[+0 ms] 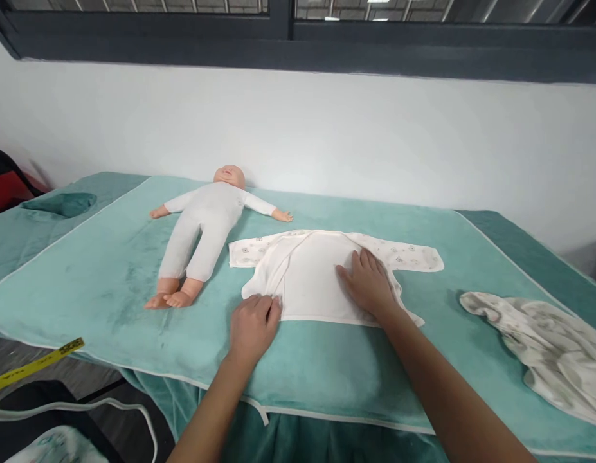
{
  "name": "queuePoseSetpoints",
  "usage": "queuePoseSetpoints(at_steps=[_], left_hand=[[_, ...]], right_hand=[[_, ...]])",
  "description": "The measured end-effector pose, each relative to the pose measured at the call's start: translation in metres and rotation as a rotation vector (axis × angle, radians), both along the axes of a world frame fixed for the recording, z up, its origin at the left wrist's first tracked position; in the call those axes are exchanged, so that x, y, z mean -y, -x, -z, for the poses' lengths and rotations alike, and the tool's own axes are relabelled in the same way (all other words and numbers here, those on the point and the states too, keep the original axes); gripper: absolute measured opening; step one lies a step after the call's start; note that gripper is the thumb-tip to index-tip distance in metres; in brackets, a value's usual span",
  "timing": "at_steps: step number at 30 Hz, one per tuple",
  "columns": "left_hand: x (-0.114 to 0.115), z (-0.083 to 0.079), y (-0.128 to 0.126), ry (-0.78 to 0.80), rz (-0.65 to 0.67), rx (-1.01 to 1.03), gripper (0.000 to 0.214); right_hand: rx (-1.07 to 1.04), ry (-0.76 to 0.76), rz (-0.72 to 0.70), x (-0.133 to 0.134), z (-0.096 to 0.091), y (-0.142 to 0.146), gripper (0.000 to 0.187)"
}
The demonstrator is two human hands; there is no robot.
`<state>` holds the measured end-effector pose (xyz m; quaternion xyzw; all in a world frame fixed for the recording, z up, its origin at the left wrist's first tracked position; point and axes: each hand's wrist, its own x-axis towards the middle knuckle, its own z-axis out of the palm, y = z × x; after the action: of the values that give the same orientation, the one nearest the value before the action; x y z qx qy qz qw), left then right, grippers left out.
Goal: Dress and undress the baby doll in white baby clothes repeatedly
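A white baby shirt (312, 276) with small printed figures on its sleeves lies spread out, its front panels folded open to both sides. My left hand (255, 326) is at its lower left corner, with fingers curled and closed on the shirt's edge; the fingertips are partly hidden. On the right part of the shirt rests my right hand (368, 283), flat with the fingers stretched out and the thumb apart. To the left, a baby doll (208, 215) in a white bodysuit lies on its back with arms spread.
A green padded cover (326, 379) spreads over the table. A crumpled patterned cloth (553, 347) lies at the right. A yellow strip (35, 366) and a pale cord (105, 404) are at the lower left. Behind stands a white wall (298, 128) below a dark window frame (182, 42).
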<state>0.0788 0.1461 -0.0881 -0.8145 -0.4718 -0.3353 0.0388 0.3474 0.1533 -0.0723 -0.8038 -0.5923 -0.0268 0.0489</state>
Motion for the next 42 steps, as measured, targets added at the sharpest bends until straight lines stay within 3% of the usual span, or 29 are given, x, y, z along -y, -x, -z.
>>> queuePoseSetpoints(at_steps=[10,19,23,35,42], left_hand=[[-0.001,0.001,0.0,0.043,-0.024,-0.016,0.038],[-0.001,0.003,0.001,0.057,-0.046,-0.025,0.039],[-0.001,0.002,0.0,0.051,-0.048,-0.018,0.038],[0.0,0.004,0.003,0.033,-0.043,0.005,0.039],[0.002,0.003,0.004,0.004,-0.032,0.037,0.041]], right_hand=[[-0.005,0.043,-0.24,0.025,0.005,0.022,0.069],[-0.151,0.057,-0.073,-0.042,-0.007,-0.008,0.071],[-0.154,0.033,-0.051,-0.051,-0.005,-0.014,0.07],[-0.062,0.026,-0.089,0.012,0.008,-0.001,0.075],[-0.002,-0.002,-0.155,0.036,0.012,0.01,0.074]])
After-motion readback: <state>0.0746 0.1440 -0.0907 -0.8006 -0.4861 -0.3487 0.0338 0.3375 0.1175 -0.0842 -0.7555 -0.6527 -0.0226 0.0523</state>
